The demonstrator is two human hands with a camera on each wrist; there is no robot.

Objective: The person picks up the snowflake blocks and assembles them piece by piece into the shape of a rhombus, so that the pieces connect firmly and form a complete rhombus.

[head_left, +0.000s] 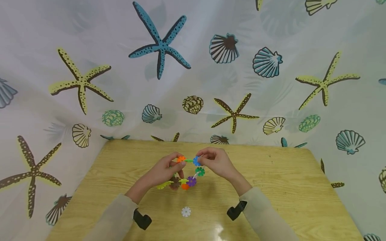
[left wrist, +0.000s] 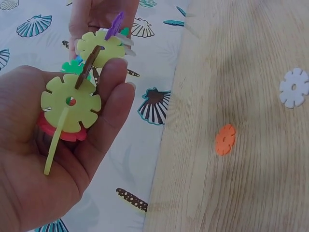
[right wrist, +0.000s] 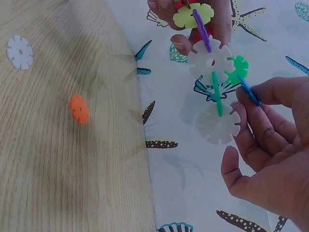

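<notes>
My left hand (head_left: pixel 166 171) pinches an orange notched plastic disc (head_left: pixel 181 159) above the table. Strung below it is a chain of slotted discs, among them a brown disc (head_left: pixel 175 182), a purple disc (head_left: pixel 191 181) and a dark green disc (head_left: pixel 200 171). In the left wrist view, a yellow disc (left wrist: pixel 70 102) and a red disc (left wrist: pixel 63 129) lie against the palm and fingers. My right hand (head_left: pixel 219 163) pinches a blue disc (head_left: pixel 197 161) by its rim. A light green disc (right wrist: pixel 239 69), seen edge-on from the head, meets the blue one. White discs (right wrist: pixel 211 59) hang nearby.
A loose white disc (head_left: pixel 186 212) lies on the wooden table (head_left: pixel 271 201) in front of the hands. A loose orange disc (right wrist: pixel 79 109) lies under the chain. Behind the table hangs a sheet (head_left: pixel 193 80) printed with starfish and shells.
</notes>
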